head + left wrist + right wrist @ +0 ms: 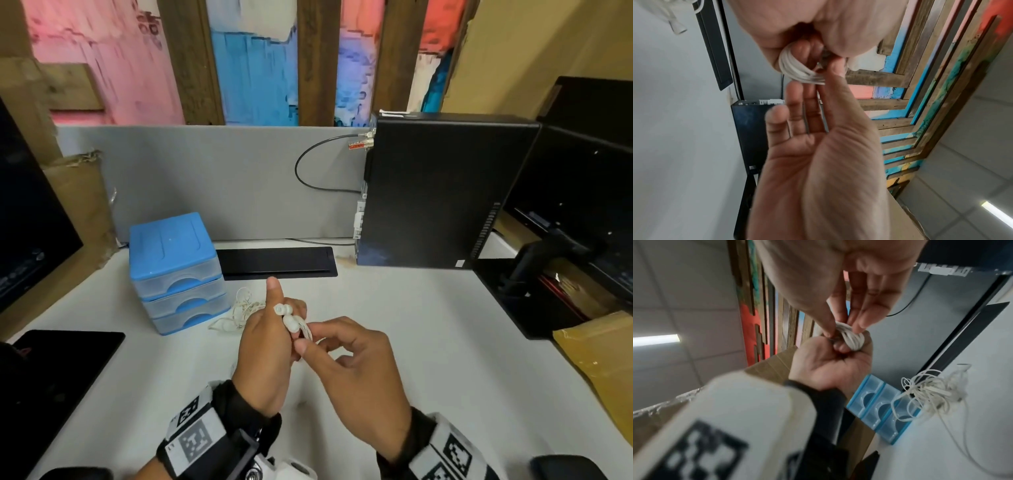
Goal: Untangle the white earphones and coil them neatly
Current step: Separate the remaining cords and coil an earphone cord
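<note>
My left hand [263, 346] is raised above the white desk [428, 342] with thumb pointing up and away from me, its fingers curled round a coiled bundle of the white earphones [293, 320], the two earbuds protruding at the top; my right hand [356, 373] meets it from the right, thumb and forefinger pinching the coil's wound strands. A second, tangled white cable [239, 313] lies loose on the desk beyond my left hand, just beside the blue three-drawer organiser [176, 270]; its translucent drawers are closed and their contents cannot be determined.
</note>
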